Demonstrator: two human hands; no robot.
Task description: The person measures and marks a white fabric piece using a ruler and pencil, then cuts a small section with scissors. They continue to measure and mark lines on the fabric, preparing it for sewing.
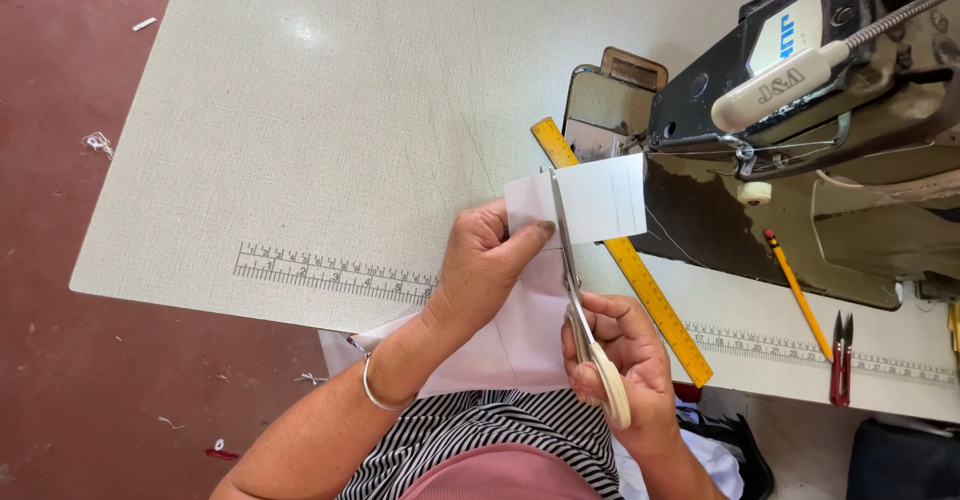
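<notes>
My left hand (485, 265) pinches the left part of a white sheet of paper or fabric (600, 200), thumb on top. My right hand (625, 360) grips cream-handled scissors (572, 280), whose blades run up through the middle of the sheet. The sheet's upper right flap hangs over a yellow ruler (650, 295) that lies diagonally on the table. A silver bangle circles my left wrist.
A dark sewing machine (800, 110) stands at the right on a pale table (300, 110) with printed measuring scales. A yellow pencil (797, 290) and red thread snips (840, 360) lie right of the ruler. Red floor with thread scraps lies left.
</notes>
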